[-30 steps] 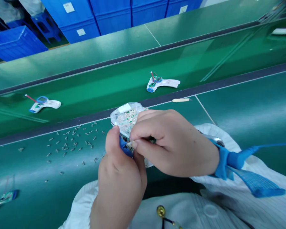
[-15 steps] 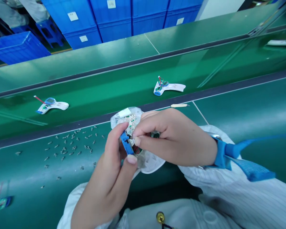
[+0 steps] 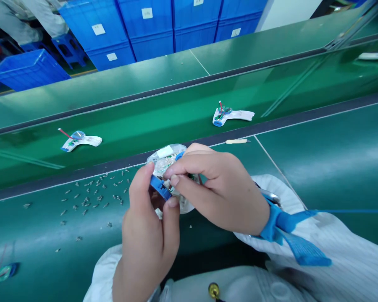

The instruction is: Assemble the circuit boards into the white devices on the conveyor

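Note:
My left hand (image 3: pixel 148 226) grips a small blue-and-white device part (image 3: pixel 160 188) between thumb and forefinger, just above the near bench edge. My right hand (image 3: pixel 220 188) is closed too, its fingertips pinched against the same part. Behind the fingers lies a clear plastic bag (image 3: pixel 166 156) of small components with a white label. A blue wrist strap (image 3: pixel 280 222) circles my right wrist, its cord trailing right.
Several small loose metal parts (image 3: pixel 91 197) are scattered on the green bench at left. Two white half-built devices (image 3: pixel 78 140) (image 3: pixel 231 114) ride the green conveyor belt. A thin pale stick (image 3: pixel 236 141) lies by the belt rail. Blue crates (image 3: pixel 151 25) stack behind.
Both hands have shifted slightly left and turned the blue part between the fingers. The two devices on the belt have moved right.

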`<state>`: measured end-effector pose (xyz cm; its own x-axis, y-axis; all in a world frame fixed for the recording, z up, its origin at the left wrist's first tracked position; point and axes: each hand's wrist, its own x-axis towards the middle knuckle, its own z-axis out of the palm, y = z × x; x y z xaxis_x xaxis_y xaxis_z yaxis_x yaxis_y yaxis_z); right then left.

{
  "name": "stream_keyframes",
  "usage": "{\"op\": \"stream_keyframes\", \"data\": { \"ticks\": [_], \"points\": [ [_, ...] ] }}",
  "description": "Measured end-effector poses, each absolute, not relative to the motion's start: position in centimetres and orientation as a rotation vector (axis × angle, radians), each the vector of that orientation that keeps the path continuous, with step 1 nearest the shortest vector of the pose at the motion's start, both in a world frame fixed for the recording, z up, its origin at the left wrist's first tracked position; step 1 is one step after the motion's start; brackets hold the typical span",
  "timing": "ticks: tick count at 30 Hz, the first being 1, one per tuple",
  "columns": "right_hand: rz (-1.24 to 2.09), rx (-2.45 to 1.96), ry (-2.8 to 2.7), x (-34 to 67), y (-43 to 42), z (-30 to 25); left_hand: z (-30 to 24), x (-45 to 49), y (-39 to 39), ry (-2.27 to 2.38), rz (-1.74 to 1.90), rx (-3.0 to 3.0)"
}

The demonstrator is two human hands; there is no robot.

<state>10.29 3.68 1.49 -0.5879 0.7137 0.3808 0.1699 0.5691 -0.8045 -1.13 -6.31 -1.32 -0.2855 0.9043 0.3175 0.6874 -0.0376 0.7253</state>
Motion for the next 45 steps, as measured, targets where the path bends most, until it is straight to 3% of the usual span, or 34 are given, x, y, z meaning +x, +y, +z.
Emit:
{"op": "stream_keyframes", "data": {
  "ticks": [17, 45],
  "points": [
    [1.033, -0.621, -1.998, 10.1, 3.5, 1.3, -1.2, -0.8, -5.7, 2.005, 1.428, 1.892],
    [1.042, -0.562, -1.992, 10.4, 1.3, 1.2, -0.8, 1.1, -7.7, 2.633, 0.891, 1.816]
  ]
}}
